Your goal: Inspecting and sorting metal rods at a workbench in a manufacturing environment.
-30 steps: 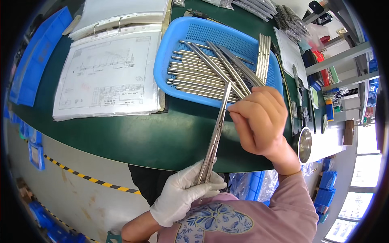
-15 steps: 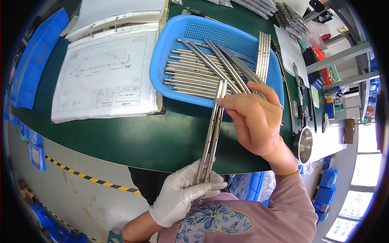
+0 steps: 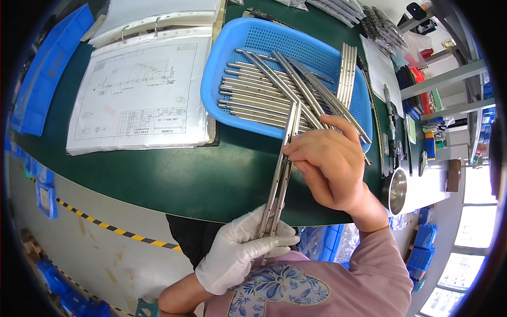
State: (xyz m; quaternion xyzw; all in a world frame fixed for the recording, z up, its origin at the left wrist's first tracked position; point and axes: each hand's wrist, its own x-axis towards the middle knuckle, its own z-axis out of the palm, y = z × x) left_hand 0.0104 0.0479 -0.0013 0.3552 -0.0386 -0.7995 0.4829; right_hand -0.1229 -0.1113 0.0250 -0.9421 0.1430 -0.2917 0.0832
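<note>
Two slim, shiny metal rods [image 3: 274,185] with small holes along them slant up side by side over the table's front edge. My left hand [image 3: 227,256], in a white glove, is closed around their lower ends. The bare fingers of my right hand [image 3: 332,166] pinch the same rods higher up, near the basket's front rim. Behind them stands a blue plastic basket [image 3: 207,100] holding many similar rods [image 3: 253,91]. Some lie across in rows, several rest diagonally on top, and a bundle leans at the right side. My right hand hides part of the basket's front right corner.
An open ring binder with a technical drawing [image 3: 137,95] lies left of the basket on the green table [image 3: 174,182]. A blue bin [image 3: 50,79] is at the far left. To the right are a caliper-like tool [image 3: 391,113], a round metal bowl [image 3: 397,191] and shelving [image 3: 449,82].
My right fingers have slid slightly down along the rods. My left hand keeps its hold at the lower ends. The view has shifted a little.
</note>
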